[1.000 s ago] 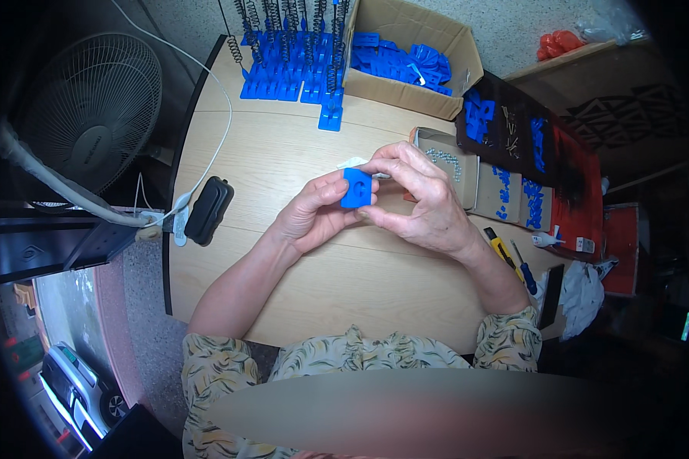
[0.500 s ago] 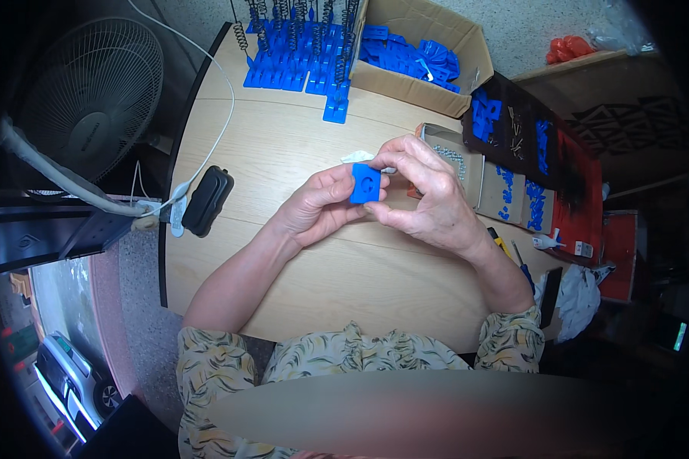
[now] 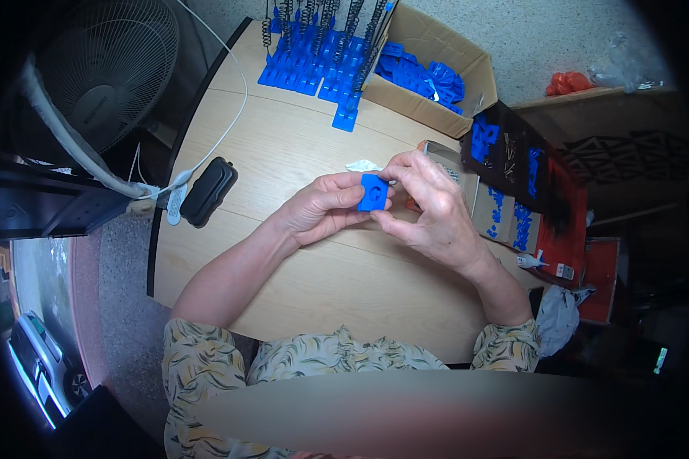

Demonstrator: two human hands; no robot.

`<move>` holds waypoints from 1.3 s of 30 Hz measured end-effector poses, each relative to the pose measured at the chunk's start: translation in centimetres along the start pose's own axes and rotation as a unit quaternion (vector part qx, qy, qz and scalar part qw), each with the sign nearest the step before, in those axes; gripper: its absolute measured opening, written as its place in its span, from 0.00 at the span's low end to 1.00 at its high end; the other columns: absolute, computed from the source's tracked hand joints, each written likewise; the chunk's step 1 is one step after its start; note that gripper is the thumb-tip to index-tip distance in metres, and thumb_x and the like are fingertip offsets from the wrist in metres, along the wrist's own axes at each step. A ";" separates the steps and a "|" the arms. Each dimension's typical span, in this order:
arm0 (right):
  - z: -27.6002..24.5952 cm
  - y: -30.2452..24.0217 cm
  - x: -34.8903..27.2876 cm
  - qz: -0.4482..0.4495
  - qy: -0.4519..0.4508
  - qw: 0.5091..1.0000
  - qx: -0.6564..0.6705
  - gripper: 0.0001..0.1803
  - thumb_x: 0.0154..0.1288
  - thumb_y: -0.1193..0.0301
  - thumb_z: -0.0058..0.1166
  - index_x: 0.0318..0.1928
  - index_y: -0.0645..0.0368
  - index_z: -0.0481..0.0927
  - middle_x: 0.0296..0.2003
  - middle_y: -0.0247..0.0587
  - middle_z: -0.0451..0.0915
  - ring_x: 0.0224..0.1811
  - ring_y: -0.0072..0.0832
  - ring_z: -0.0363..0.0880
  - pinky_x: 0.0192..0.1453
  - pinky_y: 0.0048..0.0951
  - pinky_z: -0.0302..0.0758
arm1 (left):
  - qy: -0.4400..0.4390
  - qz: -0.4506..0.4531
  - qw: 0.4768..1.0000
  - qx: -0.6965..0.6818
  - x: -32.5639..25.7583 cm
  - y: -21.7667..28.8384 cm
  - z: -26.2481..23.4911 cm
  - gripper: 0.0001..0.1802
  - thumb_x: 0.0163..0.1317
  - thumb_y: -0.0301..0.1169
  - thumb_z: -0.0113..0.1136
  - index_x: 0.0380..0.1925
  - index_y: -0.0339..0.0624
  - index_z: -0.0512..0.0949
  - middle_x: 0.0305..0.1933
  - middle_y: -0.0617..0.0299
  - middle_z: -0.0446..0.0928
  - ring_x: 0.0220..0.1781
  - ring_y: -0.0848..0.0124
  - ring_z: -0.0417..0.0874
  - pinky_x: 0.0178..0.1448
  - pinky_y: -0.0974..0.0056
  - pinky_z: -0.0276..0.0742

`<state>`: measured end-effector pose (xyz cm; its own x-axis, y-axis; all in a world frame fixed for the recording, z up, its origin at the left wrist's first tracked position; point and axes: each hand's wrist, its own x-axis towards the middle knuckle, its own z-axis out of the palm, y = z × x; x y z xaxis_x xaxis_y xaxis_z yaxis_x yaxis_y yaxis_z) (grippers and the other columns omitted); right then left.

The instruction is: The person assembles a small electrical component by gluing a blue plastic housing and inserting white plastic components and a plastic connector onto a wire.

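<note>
Left hand (image 3: 321, 205) pinches the blue block (image 3: 373, 193) between thumb and fingers above the tabletop (image 3: 283, 176); right hand (image 3: 435, 205) curls at its right edge, whether gripping I cannot tell. Past them, from my end, I see a shallow divided box (image 3: 482, 214) with tiny blue pieces (image 3: 522, 226), then a dark tray (image 3: 501, 170) holding blue parts (image 3: 483, 142) and metal bits (image 3: 511, 157), and farther off, a cardboard carton (image 3: 413, 111) heaped with blue mouldings (image 3: 417, 74)

A recessed blue piece (image 3: 372, 194) sits between both hands (image 3: 319, 209) (image 3: 434, 208).
</note>
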<state>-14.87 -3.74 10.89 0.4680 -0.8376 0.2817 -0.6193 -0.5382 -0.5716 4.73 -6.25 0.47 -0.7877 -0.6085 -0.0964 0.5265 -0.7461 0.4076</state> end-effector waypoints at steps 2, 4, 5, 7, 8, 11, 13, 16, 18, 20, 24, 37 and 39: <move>-0.4 -0.2 0.2 -0.003 0.005 1.000 -0.011 0.20 0.47 0.74 0.69 0.43 0.63 0.80 0.41 0.43 0.77 0.44 0.39 0.80 0.46 0.39 0.76 | -0.014 0.002 1.000 0.006 0.3 0.3 0.1 0.26 0.69 0.31 0.60 0.64 0.32 0.68 0.59 0.49 0.77 0.62 0.65 0.79 0.69 0.62 0.75; -0.8 -0.2 0.6 -0.008 0.006 1.000 -0.020 0.20 0.47 0.74 0.68 0.43 0.64 0.79 0.42 0.44 0.77 0.43 0.40 0.80 0.46 0.40 0.77 | -0.018 0.011 1.000 0.011 0.8 0.6 0.1 0.26 0.68 0.31 0.60 0.63 0.32 0.69 0.58 0.50 0.77 0.61 0.65 0.79 0.70 0.62 0.75; -1.2 -0.1 0.9 -0.011 0.015 1.000 -0.025 0.20 0.47 0.74 0.68 0.43 0.64 0.79 0.42 0.44 0.77 0.43 0.40 0.80 0.46 0.40 0.77 | -0.018 0.020 1.000 0.013 1.0 0.9 0.3 0.25 0.68 0.31 0.60 0.62 0.32 0.70 0.57 0.50 0.78 0.61 0.65 0.79 0.70 0.62 0.74; -1.9 0.0 1.6 -0.050 0.020 0.997 -0.048 0.21 0.47 0.76 0.69 0.45 0.65 0.79 0.43 0.45 0.77 0.41 0.37 0.81 0.40 0.33 0.81 | -0.038 0.028 0.999 0.019 1.6 1.7 0.8 0.25 0.68 0.31 0.61 0.62 0.32 0.70 0.57 0.50 0.78 0.61 0.65 0.79 0.70 0.61 0.74; -2.3 -0.2 1.8 -0.054 0.030 0.997 -0.055 0.21 0.47 0.76 0.69 0.45 0.65 0.79 0.43 0.45 0.77 0.41 0.37 0.81 0.40 0.33 0.81 | -0.052 0.038 0.998 0.017 1.8 2.1 1.0 0.25 0.68 0.32 0.61 0.61 0.31 0.71 0.56 0.51 0.78 0.60 0.65 0.80 0.70 0.61 0.74; -3.2 -0.9 2.3 -0.062 0.044 0.994 -0.080 0.22 0.47 0.74 0.69 0.45 0.64 0.79 0.44 0.47 0.77 0.43 0.42 0.82 0.43 0.37 0.81 | -0.062 0.049 0.994 0.072 2.4 3.4 1.8 0.26 0.67 0.34 0.62 0.61 0.32 0.71 0.56 0.51 0.79 0.60 0.65 0.80 0.68 0.61 0.75; -3.7 -1.3 2.5 -0.066 0.049 0.991 -0.102 0.22 0.47 0.73 0.69 0.45 0.64 0.79 0.44 0.48 0.77 0.44 0.43 0.82 0.44 0.38 0.81 | -0.077 0.057 0.992 0.086 2.7 3.8 2.2 0.27 0.67 0.35 0.63 0.61 0.32 0.71 0.55 0.52 0.79 0.59 0.65 0.80 0.67 0.61 0.76; -4.2 -1.7 2.8 -0.080 0.061 0.988 -0.114 0.22 0.47 0.74 0.69 0.45 0.64 0.78 0.44 0.48 0.77 0.43 0.43 0.82 0.44 0.38 0.81 | -0.093 0.064 0.988 0.104 3.1 4.4 2.4 0.27 0.66 0.36 0.64 0.60 0.34 0.72 0.55 0.53 0.79 0.58 0.66 0.80 0.66 0.60 0.77; -4.4 -2.0 2.9 -0.088 0.065 0.986 -0.123 0.22 0.47 0.74 0.69 0.45 0.65 0.78 0.44 0.48 0.77 0.43 0.43 0.82 0.43 0.38 0.81 | -0.102 0.063 0.986 0.115 3.2 4.7 2.5 0.26 0.66 0.37 0.64 0.60 0.36 0.74 0.55 0.54 0.80 0.58 0.66 0.81 0.66 0.60 0.76; -4.6 -2.2 2.9 -0.093 0.067 0.985 -0.132 0.22 0.47 0.74 0.69 0.45 0.65 0.78 0.44 0.48 0.77 0.43 0.42 0.82 0.43 0.38 0.81 | -0.103 0.058 0.986 0.116 3.3 4.9 2.6 0.26 0.66 0.37 0.64 0.60 0.36 0.74 0.55 0.54 0.80 0.58 0.66 0.81 0.65 0.60 0.77; -4.7 -2.6 3.0 -0.083 0.054 0.987 -0.128 0.22 0.47 0.74 0.68 0.45 0.64 0.78 0.43 0.46 0.76 0.42 0.41 0.81 0.44 0.38 0.79 | -0.103 0.056 0.986 0.118 3.0 5.0 2.9 0.25 0.67 0.36 0.63 0.61 0.35 0.74 0.56 0.54 0.80 0.59 0.67 0.80 0.65 0.60 0.77; -4.0 -2.1 3.7 -0.074 0.038 0.989 -0.126 0.23 0.47 0.77 0.69 0.46 0.64 0.78 0.42 0.47 0.77 0.41 0.40 0.82 0.41 0.35 0.81 | -0.087 0.067 0.988 0.104 3.1 4.9 2.6 0.25 0.69 0.34 0.60 0.61 0.33 0.72 0.56 0.54 0.79 0.59 0.67 0.80 0.65 0.60 0.76; -4.0 -1.9 3.8 -0.074 0.038 0.988 -0.127 0.22 0.47 0.77 0.68 0.46 0.65 0.78 0.42 0.47 0.77 0.40 0.40 0.82 0.40 0.35 0.81 | -0.086 0.067 0.989 0.100 3.1 4.8 2.4 0.24 0.69 0.34 0.60 0.61 0.32 0.72 0.57 0.53 0.79 0.60 0.67 0.80 0.66 0.60 0.77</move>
<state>-14.46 -6.26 16.07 0.5219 -0.7475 0.4109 -0.6903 -0.6531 -0.3113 4.04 -11.10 4.33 -0.7664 -0.6312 0.1194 0.5702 -0.5828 0.5790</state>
